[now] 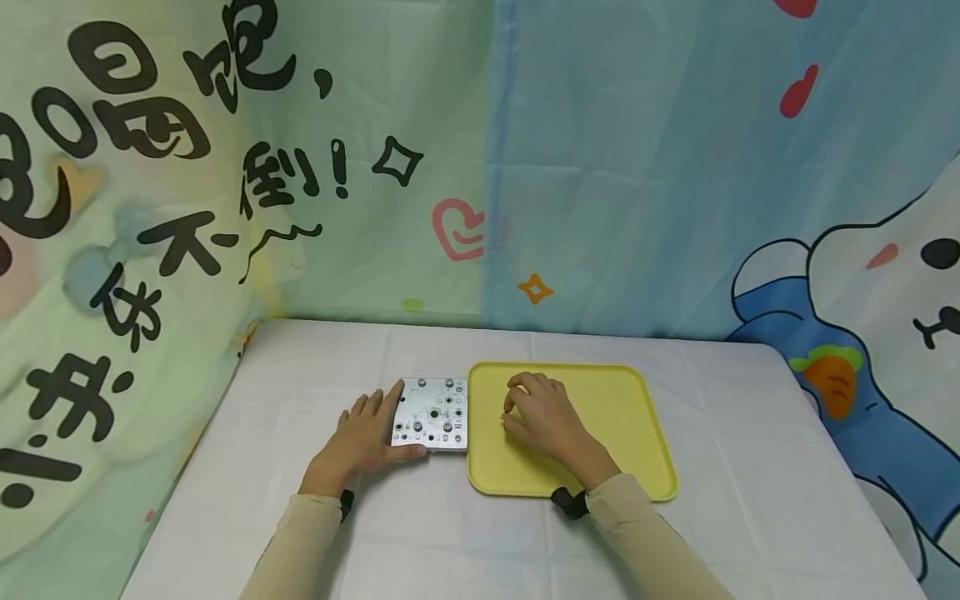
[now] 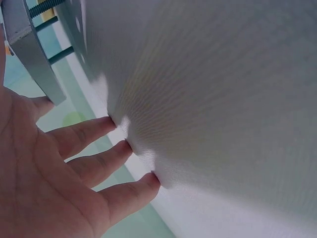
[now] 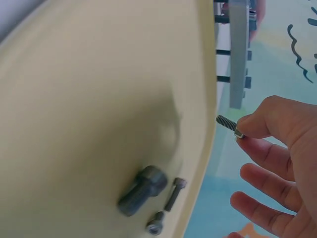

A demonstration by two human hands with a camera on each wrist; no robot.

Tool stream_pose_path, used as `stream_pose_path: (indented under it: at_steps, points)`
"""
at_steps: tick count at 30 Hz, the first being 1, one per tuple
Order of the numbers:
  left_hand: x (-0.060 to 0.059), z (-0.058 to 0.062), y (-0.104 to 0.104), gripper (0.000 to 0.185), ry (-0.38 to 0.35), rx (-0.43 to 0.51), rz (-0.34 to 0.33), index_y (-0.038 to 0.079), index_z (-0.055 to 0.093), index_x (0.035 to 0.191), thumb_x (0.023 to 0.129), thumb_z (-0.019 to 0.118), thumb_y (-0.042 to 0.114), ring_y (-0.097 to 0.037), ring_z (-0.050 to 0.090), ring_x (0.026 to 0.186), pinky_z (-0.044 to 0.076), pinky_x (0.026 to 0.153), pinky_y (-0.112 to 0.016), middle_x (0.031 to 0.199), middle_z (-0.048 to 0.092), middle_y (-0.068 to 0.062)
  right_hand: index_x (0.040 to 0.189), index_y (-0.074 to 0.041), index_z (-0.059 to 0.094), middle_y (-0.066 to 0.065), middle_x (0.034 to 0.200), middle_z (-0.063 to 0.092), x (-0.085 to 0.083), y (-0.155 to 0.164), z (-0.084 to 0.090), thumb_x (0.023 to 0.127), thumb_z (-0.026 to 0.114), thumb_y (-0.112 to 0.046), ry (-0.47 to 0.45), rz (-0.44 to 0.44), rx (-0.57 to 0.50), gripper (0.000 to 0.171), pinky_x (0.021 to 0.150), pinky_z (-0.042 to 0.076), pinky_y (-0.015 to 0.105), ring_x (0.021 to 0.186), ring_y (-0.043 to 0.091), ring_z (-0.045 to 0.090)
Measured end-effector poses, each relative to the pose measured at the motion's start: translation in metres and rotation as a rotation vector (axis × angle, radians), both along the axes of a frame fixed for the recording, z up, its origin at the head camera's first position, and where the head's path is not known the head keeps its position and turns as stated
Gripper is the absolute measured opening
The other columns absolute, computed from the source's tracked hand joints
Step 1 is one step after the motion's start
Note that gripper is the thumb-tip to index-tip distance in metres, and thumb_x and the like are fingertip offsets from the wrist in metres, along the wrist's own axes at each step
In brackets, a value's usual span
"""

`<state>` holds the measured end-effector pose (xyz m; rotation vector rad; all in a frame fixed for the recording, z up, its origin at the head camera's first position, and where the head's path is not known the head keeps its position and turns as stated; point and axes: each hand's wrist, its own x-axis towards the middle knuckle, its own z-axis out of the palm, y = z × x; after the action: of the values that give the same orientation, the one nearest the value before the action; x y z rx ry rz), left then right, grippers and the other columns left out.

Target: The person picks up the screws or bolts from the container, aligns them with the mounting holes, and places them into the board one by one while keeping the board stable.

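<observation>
Hands at work on a white-clothed table (image 1: 300,533): a metal plate (image 1: 432,414) beside a yellow tray (image 1: 615,433) is steadied by the left hand (image 1: 365,437), fingers spread flat on the cloth. A small screw (image 3: 227,124) is pinched at the right hand's (image 1: 543,417) fingertips above the tray, where 3 bolts (image 3: 148,198) lie. A loose pinch could drop the screw; a light hold could let the plate slide.

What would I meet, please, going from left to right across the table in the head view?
Left hand → metal plate → right hand, over the yellow tray, whose bare part comes last.
</observation>
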<state>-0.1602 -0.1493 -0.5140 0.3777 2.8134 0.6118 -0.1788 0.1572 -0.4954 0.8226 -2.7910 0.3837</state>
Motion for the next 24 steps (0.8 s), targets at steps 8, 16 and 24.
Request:
stream_pose_path:
  at_steps: [8,16,24]
  points:
    - [-0.001,-0.001,-0.001,0.114,0.003,-0.005,0.002,0.012,0.018,0.161,0.079,0.071,0.070,-0.052,0.027,0.141,0.025,0.108,-0.069,0.154,0.032,-0.031,0.082,-0.014,0.068,0.010,0.118,0.062,-0.003,-0.014,0.010,0.086,0.075,-0.016,0.011,0.024,-0.023,0.009,0.092,0.046,0.058,0.112,0.035,0.057]
    - [-0.001,-0.001,0.000,0.114,-0.005,-0.010,0.005,0.011,0.018,0.161,0.079,0.072,0.069,-0.052,0.028,0.140,0.025,0.109,-0.068,0.153,0.033,-0.031,0.082,-0.015,0.068,0.009,0.118,0.062,-0.008,-0.032,0.014,0.086,0.074,-0.015,0.033,0.062,-0.037,0.007,0.093,0.046,0.056,0.113,0.035,0.057]
    - [-0.002,-0.002,0.000,0.114,-0.006,-0.007,0.005,0.012,0.017,0.161,0.079,0.071,0.070,-0.052,0.027,0.141,0.025,0.108,-0.069,0.154,0.032,-0.030,0.083,-0.014,0.068,0.011,0.120,0.062,-0.011,-0.045,0.014,0.087,0.074,-0.015,-0.008,0.078,-0.039,0.007,0.096,0.044,0.054,0.116,0.034,0.055]
